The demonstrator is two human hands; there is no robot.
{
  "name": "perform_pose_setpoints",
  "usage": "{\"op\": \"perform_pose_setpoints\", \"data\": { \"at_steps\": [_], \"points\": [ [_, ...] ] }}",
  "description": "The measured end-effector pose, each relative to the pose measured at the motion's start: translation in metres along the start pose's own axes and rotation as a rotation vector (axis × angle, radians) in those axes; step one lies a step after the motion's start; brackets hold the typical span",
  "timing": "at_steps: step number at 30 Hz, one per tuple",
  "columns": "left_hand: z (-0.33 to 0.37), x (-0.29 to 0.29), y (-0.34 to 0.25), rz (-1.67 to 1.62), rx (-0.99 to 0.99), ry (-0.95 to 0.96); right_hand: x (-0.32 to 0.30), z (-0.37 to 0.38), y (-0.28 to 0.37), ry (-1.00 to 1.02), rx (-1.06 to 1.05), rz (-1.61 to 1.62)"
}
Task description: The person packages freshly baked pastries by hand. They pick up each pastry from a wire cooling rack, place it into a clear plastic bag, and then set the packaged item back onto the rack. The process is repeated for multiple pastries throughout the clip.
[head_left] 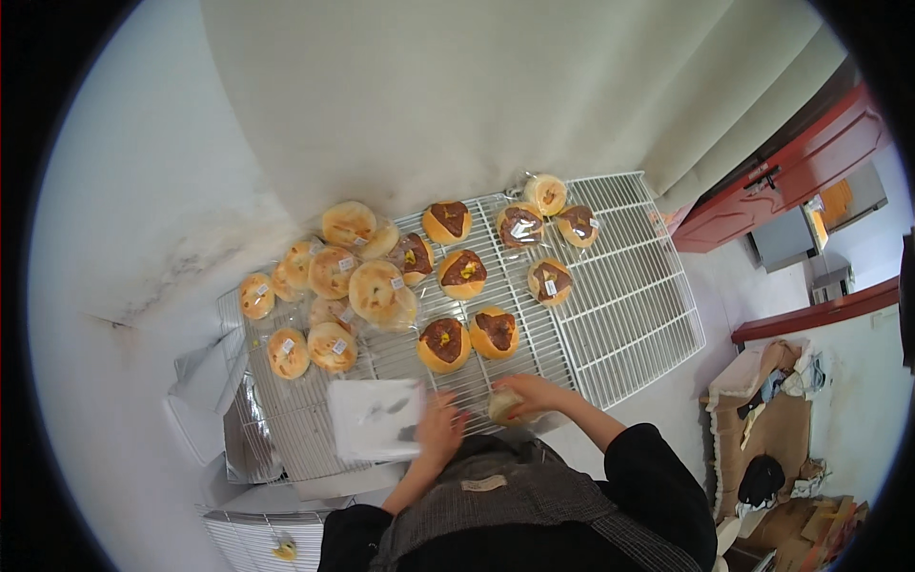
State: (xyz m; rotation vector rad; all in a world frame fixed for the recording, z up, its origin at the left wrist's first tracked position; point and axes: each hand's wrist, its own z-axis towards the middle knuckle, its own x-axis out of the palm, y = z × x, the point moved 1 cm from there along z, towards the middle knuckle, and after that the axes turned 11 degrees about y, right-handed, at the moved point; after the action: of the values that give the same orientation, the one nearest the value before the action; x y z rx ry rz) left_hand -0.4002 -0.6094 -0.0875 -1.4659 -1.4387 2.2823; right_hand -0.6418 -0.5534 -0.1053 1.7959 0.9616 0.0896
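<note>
In my right hand point(530, 392) is a small pale, rounded bun point(502, 405), with the fingers closed over it; it is partly hidden and slightly blurred. My left hand point(439, 434) is at the right edge of a stack of white, clear-looking plastic bags point(372, 419). Motion smears its fingers, so their grip does not show. Beyond both hands, buns with dark brown tops, such as one bun point(444, 345) and its neighbour point(494, 332), rest on a white wire rack point(610, 348). Wrapped golden flat breads point(383, 294) with small white labels are piled at the left.
Several bagged, labelled buns point(550, 281) sit farther right on the rack. A pale wall point(286, 105) rises behind it, with a curtain point(591, 86) hanging there. At right are a red door point(791, 167) and a cardboard box point(753, 429). Another wire rack point(253, 543) stands low at left.
</note>
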Motion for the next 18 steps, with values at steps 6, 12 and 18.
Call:
{"op": "perform_pose_setpoints", "data": {
  "at_steps": [6,12,18],
  "points": [
    [-0.102,-0.028,0.078,0.570,-0.305,0.234,-0.133,-0.039,0.066,-0.627,0.074,-0.479],
    [-0.106,-0.021,0.081,0.608,-0.309,0.158,-0.168,0.080,0.048,-0.585,-0.059,-0.314],
    [-0.075,-0.052,0.042,0.206,-0.333,-0.217,-0.151,0.235,0.028,-0.645,0.210,-0.496]
  ]
}}
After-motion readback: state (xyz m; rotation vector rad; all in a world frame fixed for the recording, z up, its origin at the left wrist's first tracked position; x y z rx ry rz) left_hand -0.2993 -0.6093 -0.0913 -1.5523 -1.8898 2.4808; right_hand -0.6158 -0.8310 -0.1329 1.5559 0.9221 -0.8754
